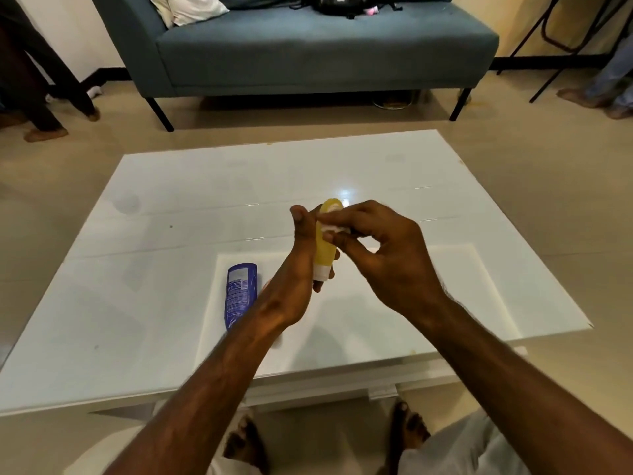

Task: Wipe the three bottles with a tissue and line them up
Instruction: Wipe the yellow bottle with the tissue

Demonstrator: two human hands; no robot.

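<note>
Above the white glass table point(171, 207) my left hand point(294, 269) holds a yellow bottle point(325, 248) with a white cap at its lower end, tilted away from me. My right hand point(380, 248) pinches a small white tissue point(334, 228) against the upper side of that bottle. A blue bottle point(239, 293) lies flat on the table to the left of my left forearm, its label facing up. A third bottle is not visible; my arms may hide it.
A grey-blue sofa point(308, 53) with a white cushion and a black bag stands beyond the table. Bare feet of other people show at the far left and far right. My own feet are under the table's near edge.
</note>
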